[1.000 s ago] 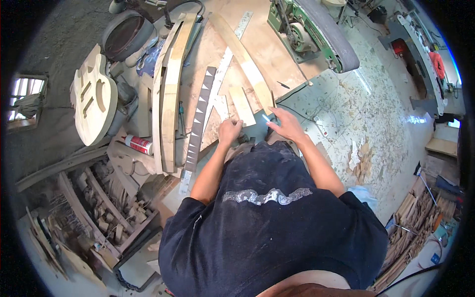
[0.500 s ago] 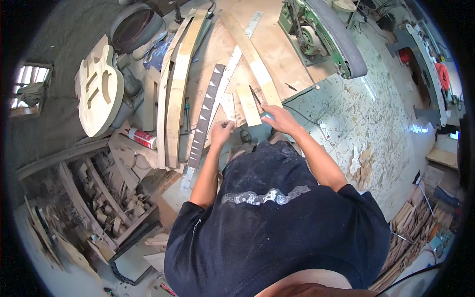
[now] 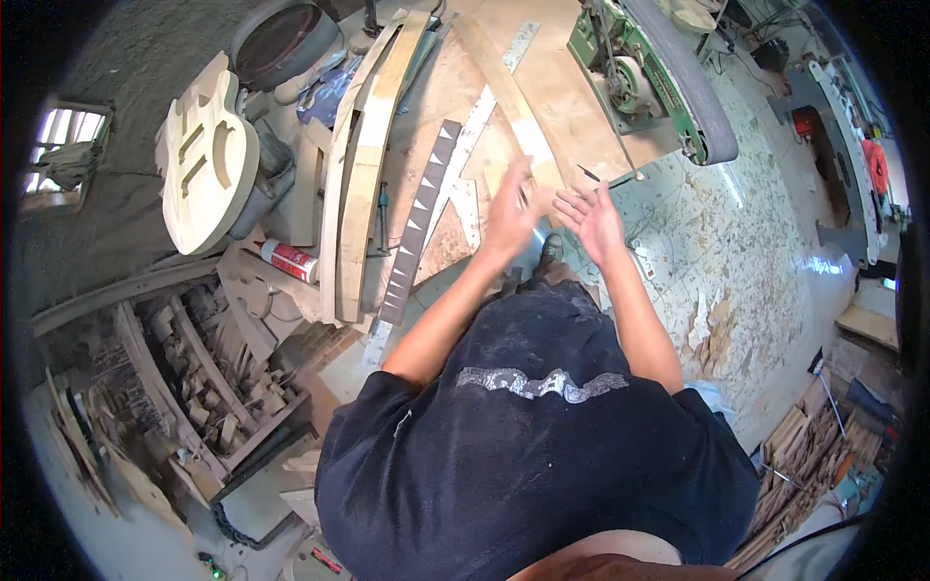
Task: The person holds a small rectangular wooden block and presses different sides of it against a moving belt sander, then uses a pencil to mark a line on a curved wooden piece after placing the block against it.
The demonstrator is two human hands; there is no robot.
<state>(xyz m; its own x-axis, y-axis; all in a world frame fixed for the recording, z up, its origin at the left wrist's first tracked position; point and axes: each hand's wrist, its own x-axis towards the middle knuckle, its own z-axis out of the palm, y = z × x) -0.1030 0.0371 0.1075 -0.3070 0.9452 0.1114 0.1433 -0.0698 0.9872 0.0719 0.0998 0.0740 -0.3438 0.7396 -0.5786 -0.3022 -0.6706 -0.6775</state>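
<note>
Both my hands are raised at the near edge of the workbench, palms turned toward each other and a little apart. My left hand [image 3: 511,215] is slightly smeared by motion, its fingers stretched upward. A short dark strip shows beside its fingers; I cannot make out what it is. My right hand [image 3: 596,225] has its fingers spread, with nothing seen in it. Behind my left hand lies a pale wood strip [image 3: 499,73]. Left of the hands rests a dark guitar fretboard [image 3: 421,218] with white triangular inlays, alongside a long pale straightedge [image 3: 475,121].
A green belt sander [image 3: 630,87] stands at the bench's far right. Long curved wood pieces [image 3: 368,165] lie left of the fretboard, near a red-and-white bottle [image 3: 289,259]. A pale guitar body [image 3: 208,169] stands far left. A small dark pointed tool [image 3: 587,172] lies on the bench.
My right hand has let go of the blue-handled pointed tool and opened. My left hand has moved right and up, its closed fingers now extended. The view has shifted slightly.
</note>
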